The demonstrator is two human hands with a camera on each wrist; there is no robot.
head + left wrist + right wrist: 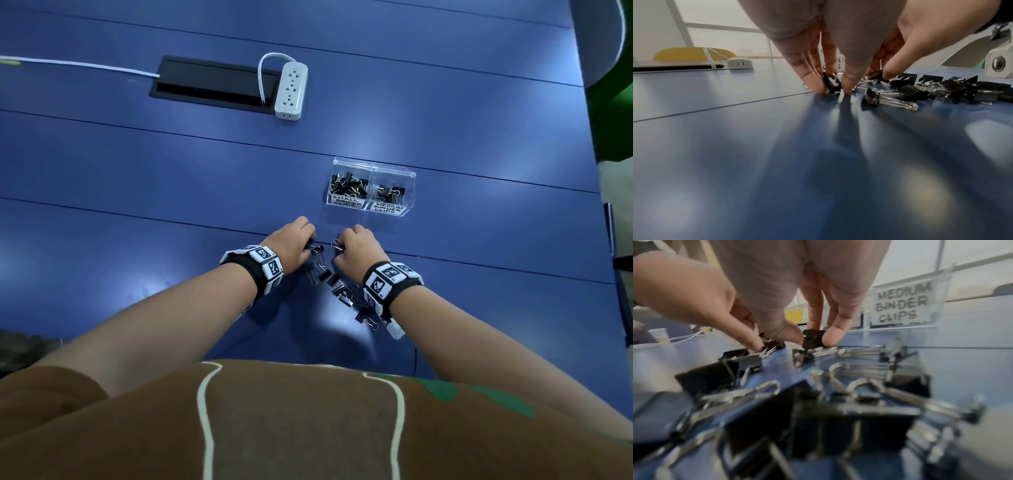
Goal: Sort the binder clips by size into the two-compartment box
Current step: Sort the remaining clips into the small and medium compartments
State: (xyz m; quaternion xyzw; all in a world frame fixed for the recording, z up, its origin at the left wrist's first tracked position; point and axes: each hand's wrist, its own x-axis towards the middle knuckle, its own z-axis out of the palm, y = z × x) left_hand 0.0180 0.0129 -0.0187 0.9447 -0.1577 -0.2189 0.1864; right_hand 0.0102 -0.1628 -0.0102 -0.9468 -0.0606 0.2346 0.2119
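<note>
Overall, the work surface is a blue table (102,178), smooth and slightly glossy, crossed by thin dark seams and carrying soft light reflections. At far left a white cable (78,64) runs into a black rectangular cable tray (212,84) recessed in the tabletop. A white plastic power strip (291,90) lies just right of the tray. The left wrist view shows pale window panels and a yellow rounded object (692,53) beyond the table edge.

The left hand (291,245) is lowered to the table with its fingertips (813,82) pressed down. Thumb and fingers pinch a small black clip (831,83) with silver wire handles; the hand is closed around that clip.

Between the wrists lies the pile of loose clips (337,286), black folded-metal bodies with shiny wire loops, scattered flat on the table and partly under the right wrist.

The right hand (356,250) is also lowered, just right of the left hand and not touching it. Its thumb and fingers pinch a black clip (813,339) by its body, which stands upright at the far end of the pile.

Beyond the hands, toward the right, stands the clear plastic box (371,161) with two compartments. The left compartment is labelled SMALL BINDER CLIPS and holds many small clips (347,186). The right compartment is labelled MEDIUM BINDER CLIPS (902,303) and holds fewer, larger clips (388,192). The box sits apart from both hands.

At far right, the table edge meets a green surface (613,120).
</note>
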